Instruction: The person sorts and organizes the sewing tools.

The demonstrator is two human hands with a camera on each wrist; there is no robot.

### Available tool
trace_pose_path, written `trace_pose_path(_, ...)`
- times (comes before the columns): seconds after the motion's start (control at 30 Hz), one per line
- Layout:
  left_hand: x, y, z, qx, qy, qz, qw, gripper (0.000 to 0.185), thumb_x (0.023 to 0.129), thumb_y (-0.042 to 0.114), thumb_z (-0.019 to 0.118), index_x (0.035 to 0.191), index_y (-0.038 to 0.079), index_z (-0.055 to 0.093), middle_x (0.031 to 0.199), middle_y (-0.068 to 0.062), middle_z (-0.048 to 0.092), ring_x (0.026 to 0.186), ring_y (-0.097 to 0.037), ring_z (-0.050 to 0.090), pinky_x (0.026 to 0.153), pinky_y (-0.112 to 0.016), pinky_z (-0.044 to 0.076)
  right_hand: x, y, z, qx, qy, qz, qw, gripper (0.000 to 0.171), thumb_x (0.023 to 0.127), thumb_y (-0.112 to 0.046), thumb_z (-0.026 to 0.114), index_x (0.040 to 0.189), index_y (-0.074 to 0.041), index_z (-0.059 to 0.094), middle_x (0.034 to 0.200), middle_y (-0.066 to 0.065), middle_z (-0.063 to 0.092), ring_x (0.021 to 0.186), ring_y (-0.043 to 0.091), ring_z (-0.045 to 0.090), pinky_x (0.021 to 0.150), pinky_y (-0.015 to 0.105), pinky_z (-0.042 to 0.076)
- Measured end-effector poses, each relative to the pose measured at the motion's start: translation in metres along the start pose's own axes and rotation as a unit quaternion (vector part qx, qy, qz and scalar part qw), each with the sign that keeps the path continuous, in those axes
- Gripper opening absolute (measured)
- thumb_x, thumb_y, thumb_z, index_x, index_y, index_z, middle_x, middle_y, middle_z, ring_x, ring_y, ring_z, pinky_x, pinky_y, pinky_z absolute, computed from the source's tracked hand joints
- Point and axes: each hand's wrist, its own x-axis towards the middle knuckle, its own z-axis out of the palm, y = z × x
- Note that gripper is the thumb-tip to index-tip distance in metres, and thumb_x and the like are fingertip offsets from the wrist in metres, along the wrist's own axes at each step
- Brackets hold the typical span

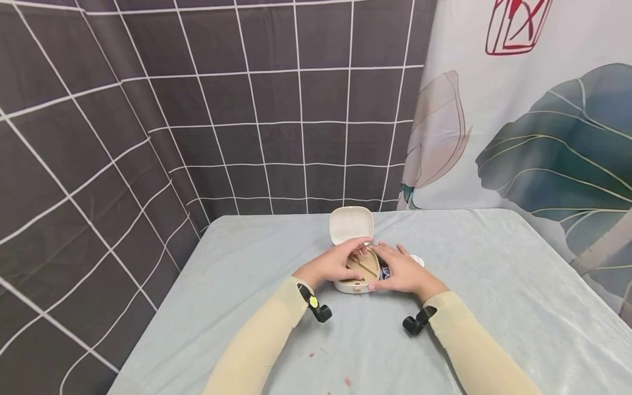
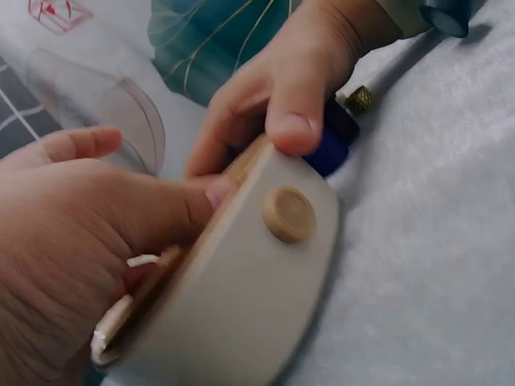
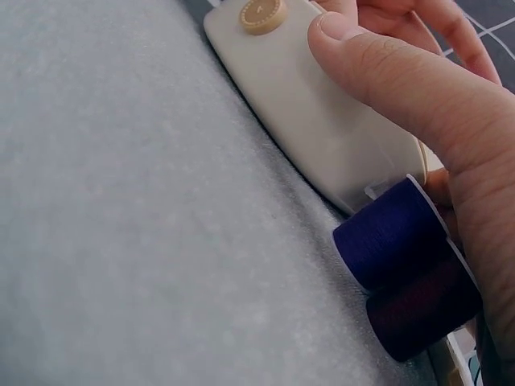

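A small cream box (image 1: 351, 287) with a tan button on its front stands on the table, its lid (image 1: 351, 224) raised at the back. A tan insert (image 1: 367, 265) with thin brown strips shows inside. My left hand (image 1: 334, 262) arches over the insert's left part, thumb at the front and fingers behind; I cannot tell whether it pinches anything. With its thumb on the front rim, my right hand (image 1: 402, 270) grips the box's right side, the other fingers mostly hidden behind. Dark blue (image 3: 390, 233) and dark purple (image 3: 422, 301) thread spools lie beside the box under the right hand.
A pale blue-grey cloth (image 1: 276, 351) covers the table. Partly hidden behind the right hand is a white ribbed round thing (image 1: 417, 260). A small gold knurled piece (image 2: 359, 100) shows near the spools. Dark gridded curtain (image 1: 257, 142) stands behind the table.
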Motion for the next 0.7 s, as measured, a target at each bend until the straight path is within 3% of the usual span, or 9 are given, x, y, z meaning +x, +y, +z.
trace_pose_path(0.17, 0.002, 0.009, -0.004, -0.025, -0.048, 0.000, 0.9985, 0.091, 0.082, -0.014, 0.070, 0.159, 0.007, 0.026, 0.136, -0.016, 0.049, 0.117, -0.024, 0.057, 0.101, -0.025, 0.046, 0.000, -0.001, 0.000, 0.001, 0.001, -0.006, 1.000, 0.107, 0.072, -0.067, 0.077, 0.151, -0.004, 0.043, 0.154, 0.017, 0.045, 0.143, 0.044, 0.037, 0.112, 0.074, 0.016)
trace_pose_path(0.4, 0.004, 0.013, -0.004, -0.023, -0.069, -0.013, 0.9973, 0.095, 0.082, -0.019, 0.066, 0.161, 0.010, 0.021, 0.141, -0.018, 0.043, 0.119, -0.023, 0.058, 0.101, -0.023, 0.046, 0.001, 0.001, 0.002, -0.004, 0.005, -0.007, 1.000, 0.108, 0.072, -0.068, 0.076, 0.153, -0.004, 0.041, 0.154, 0.016, 0.045, 0.143, 0.042, 0.037, 0.110, 0.076, 0.017)
trace_pose_path(0.7, 0.007, 0.017, -0.007, 0.081, -0.083, 0.019, 0.9931, 0.084, 0.078, -0.012, 0.064, 0.155, 0.004, 0.034, 0.126, -0.013, 0.054, 0.112, -0.020, 0.055, 0.099, -0.021, 0.043, 0.000, 0.002, 0.003, -0.008, 0.010, -0.007, 1.000, 0.104, 0.073, -0.068, 0.076, 0.150, -0.004, 0.046, 0.151, 0.017, 0.049, 0.143, 0.039, 0.039, 0.111, 0.075, 0.017)
